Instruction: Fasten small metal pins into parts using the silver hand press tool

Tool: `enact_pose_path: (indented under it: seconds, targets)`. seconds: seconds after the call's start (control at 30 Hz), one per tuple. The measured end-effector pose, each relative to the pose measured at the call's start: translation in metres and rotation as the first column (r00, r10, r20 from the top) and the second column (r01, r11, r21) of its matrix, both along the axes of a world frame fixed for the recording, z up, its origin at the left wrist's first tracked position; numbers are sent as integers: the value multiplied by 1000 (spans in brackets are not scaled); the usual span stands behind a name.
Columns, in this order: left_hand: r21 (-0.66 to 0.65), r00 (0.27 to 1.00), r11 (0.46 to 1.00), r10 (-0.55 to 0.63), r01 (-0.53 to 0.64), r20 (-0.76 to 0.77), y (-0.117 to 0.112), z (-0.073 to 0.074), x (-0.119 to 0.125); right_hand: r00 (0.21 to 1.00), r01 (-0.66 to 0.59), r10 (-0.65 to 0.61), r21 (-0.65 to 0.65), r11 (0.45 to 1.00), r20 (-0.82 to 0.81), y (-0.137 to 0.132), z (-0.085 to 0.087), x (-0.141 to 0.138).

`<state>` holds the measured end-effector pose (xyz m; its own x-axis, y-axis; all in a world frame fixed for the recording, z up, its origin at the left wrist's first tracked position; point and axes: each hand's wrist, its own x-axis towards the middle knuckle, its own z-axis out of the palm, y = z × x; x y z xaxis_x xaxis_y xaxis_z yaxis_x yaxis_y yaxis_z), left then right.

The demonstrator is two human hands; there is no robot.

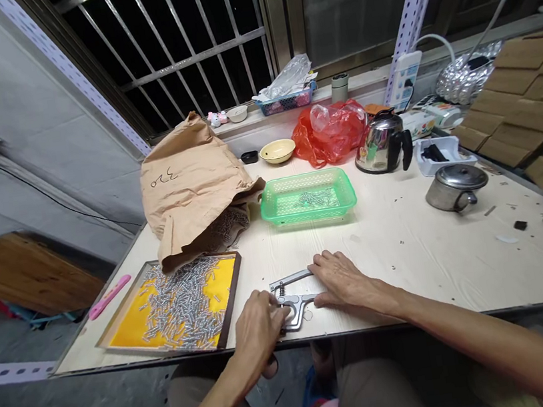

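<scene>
A silver plier-like hand tool (293,308) with a small coil spring lies at the table's front edge. My right hand (340,278) is closed around the ends of its two handles, thumb on the lower one and fingers on the upper. At the tool's left end is my left hand (258,323), its fingers pinched together; what they hold is too small or hidden. Left of that hand, a shallow tray (234,296) with a yellow bottom carries a heap of small silver metal pieces (182,303). More such pieces lie in a green plastic basket (270,212) behind the tool.
A brown paper sack (186,168) leans open over the tray. A pink-handled object (110,297) lies at the left edge. Further back are a yellow bowl (278,151), red plastic bags (330,134), a steel kettle (379,144) and a lidded metal cup (454,188). Cardboard (531,106) stands right.
</scene>
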<state>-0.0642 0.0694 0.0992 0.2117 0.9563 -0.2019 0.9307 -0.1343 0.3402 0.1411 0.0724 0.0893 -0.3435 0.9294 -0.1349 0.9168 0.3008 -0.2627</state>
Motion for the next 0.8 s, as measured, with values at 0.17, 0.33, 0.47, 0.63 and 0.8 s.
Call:
enact_pose_path:
  seconds: [0.17, 0.33, 0.47, 0.63, 0.8]
  targets:
    - [186, 900, 881, -421, 435, -114, 6, -11, 29, 1000, 3, -3, 17, 1000, 13, -3, -2, 1]
    - [113, 821, 814, -557, 570, -127, 23, -15, 38, 999, -48, 48, 15, 999, 9, -3, -2, 5]
    - [100, 808, 806, -566, 584, -163, 32, -16, 39, 997, -71, 71, 5, 997, 29, 1, 4, 4]
    - [111, 825, 819, -550, 563, -130, 39, -23, 43, 994, -86, 87, -27, 996, 69, 10, 5, 1]
    - [108, 838, 831, -536, 545, -105, 41, -24, 46, 991, -118, 120, -41, 992, 50, 17, -4, 3]
